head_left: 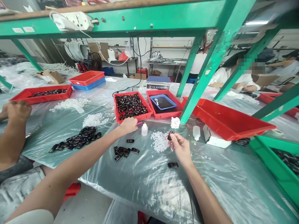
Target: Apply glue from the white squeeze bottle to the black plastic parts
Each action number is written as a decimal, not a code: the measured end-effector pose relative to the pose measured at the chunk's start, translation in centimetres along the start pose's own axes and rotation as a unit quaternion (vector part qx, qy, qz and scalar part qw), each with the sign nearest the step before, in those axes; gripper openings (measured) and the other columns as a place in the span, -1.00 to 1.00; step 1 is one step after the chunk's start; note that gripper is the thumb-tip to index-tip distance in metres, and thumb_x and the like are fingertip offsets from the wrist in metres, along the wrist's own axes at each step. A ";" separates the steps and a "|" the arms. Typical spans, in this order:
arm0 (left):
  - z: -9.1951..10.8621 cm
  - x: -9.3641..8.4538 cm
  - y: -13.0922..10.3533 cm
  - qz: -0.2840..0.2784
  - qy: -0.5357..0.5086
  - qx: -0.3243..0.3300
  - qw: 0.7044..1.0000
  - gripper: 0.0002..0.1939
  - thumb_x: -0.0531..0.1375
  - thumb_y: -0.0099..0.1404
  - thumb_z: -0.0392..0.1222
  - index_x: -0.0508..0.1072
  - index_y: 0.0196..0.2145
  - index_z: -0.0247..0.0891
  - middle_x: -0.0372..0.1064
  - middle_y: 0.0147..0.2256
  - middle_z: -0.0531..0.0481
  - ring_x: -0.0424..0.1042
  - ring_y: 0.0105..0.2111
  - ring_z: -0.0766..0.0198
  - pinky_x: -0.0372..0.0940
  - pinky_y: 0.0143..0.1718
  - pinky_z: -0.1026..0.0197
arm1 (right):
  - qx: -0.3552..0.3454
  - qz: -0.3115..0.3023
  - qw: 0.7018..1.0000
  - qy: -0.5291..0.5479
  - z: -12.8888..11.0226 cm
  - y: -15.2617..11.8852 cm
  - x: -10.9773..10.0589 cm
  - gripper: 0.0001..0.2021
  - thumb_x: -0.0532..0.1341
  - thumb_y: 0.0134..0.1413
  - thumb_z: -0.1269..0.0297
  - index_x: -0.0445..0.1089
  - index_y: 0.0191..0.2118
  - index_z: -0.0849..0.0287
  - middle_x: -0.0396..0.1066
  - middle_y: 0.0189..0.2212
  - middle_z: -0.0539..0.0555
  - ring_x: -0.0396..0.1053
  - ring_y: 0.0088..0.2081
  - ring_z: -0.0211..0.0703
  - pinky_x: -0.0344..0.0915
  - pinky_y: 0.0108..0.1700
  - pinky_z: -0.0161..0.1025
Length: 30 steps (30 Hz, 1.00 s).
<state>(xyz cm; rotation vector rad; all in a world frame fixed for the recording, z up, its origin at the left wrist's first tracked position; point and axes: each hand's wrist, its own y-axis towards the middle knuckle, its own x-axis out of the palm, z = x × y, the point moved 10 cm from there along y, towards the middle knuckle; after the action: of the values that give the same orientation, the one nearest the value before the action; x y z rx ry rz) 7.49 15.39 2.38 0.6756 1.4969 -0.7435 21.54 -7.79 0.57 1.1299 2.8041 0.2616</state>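
My left hand [128, 126] is closed at the front edge of a red tray [118, 117] heaped with small glossy black parts [130, 104]. A thin pink stick [139, 123] pokes out from its fingers; the rest of the stick is hidden. Raised over the table, my right hand [181, 147] pinches one black part [171, 135] between thumb and fingers. Just left of it lies a pile of small white pieces [159, 141]. A small clear bottle with a yellow tip [144, 129] stands between my hands. Several loose black parts [121, 152] lie nearer me, and a single black part [173, 165] sits below my right hand.
Green posts [198, 77] rise from the table. Behind are a red tray holding a blue tray [163, 102] and a scale [158, 82]. A tilted red bin [229, 119] and green crate [266, 149] are at right. A co-worker's hands [17, 110] are at left; another person sits at right.
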 end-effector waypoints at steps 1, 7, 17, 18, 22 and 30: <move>-0.6 -0.6 -0.7 0.017 -0.003 -0.010 1.000 -0.79 0.16 0.29 -0.23 0.52 -0.18 -0.36 0.57 -0.19 -0.31 0.57 -0.12 -0.11 0.39 -0.15 0.05 | -0.004 0.000 1.000 -0.005 -0.1 0.0 0.0 -0.48 0.26 0.16 -0.21 0.56 -0.19 0.24 0.48 -0.50 0.06 0.11 -0.67 -0.34 0.07 -0.62 -0.30; -1.9 -6.2 -6.8 0.264 -0.364 0.007 0.893 -0.95 0.16 0.22 -0.22 0.32 -0.34 -0.20 0.34 -0.55 0.13 0.37 -0.56 0.30 0.24 -0.46 0.27 | -0.060 -0.020 0.998 -0.025 -0.8 -0.3 0.8 -0.58 0.20 0.27 -0.10 0.52 -0.14 0.21 0.54 -0.33 0.13 0.32 -0.55 -0.25 0.24 -0.52 -0.28; 7.3 -5.7 -10.3 0.356 -0.573 0.179 0.716 -0.92 0.23 0.36 -0.23 0.45 -0.31 -0.26 0.48 -0.40 0.02 0.43 -0.52 0.39 0.35 -0.47 0.32 | -0.153 -0.083 0.973 -0.152 -2.9 -2.4 3.2 -0.75 0.11 0.41 0.23 0.51 -0.02 0.11 0.54 -0.07 0.15 0.49 -0.11 -0.10 0.37 -0.30 -0.30; 7.4 -5.6 -11.0 0.376 -0.552 0.186 0.721 -0.95 0.25 0.35 -0.25 0.47 -0.30 -0.26 0.50 -0.39 0.01 0.46 -0.51 0.38 0.37 -0.45 0.32 | -0.158 -0.089 0.971 -0.157 -3.1 -2.5 3.4 -0.75 0.11 0.41 0.24 0.51 -0.01 0.10 0.54 -0.07 0.15 0.49 -0.09 -0.09 0.37 -0.30 -0.30; 8.2 -6.1 -13.2 0.425 -0.462 0.220 0.746 -0.97 0.25 0.33 -0.32 0.49 -0.27 -0.25 0.54 -0.43 0.03 0.51 -0.49 0.35 0.41 -0.42 0.32 | -0.152 -0.101 0.971 -0.156 -3.0 -2.7 3.8 -0.76 0.12 0.41 0.23 0.51 0.00 0.09 0.55 -0.08 0.15 0.49 -0.15 -0.11 0.37 -0.31 -0.29; 10.0 -6.4 -14.0 0.453 -0.366 0.277 0.765 -0.93 0.22 0.35 -0.35 0.47 -0.21 -0.25 0.57 -0.39 0.02 0.55 -0.43 0.35 0.44 -0.34 0.32 | -0.134 -0.090 0.977 -0.139 -2.7 -2.6 3.4 -0.74 0.14 0.40 0.17 0.55 -0.01 0.08 0.54 -0.09 0.15 0.46 -0.36 -0.19 0.40 -0.36 -0.26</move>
<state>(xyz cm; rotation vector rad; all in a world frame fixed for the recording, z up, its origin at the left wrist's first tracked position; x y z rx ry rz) 3.02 -1.00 9.39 1.2393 0.1043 -0.5492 16.88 -7.63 2.58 0.7816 2.5099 0.4159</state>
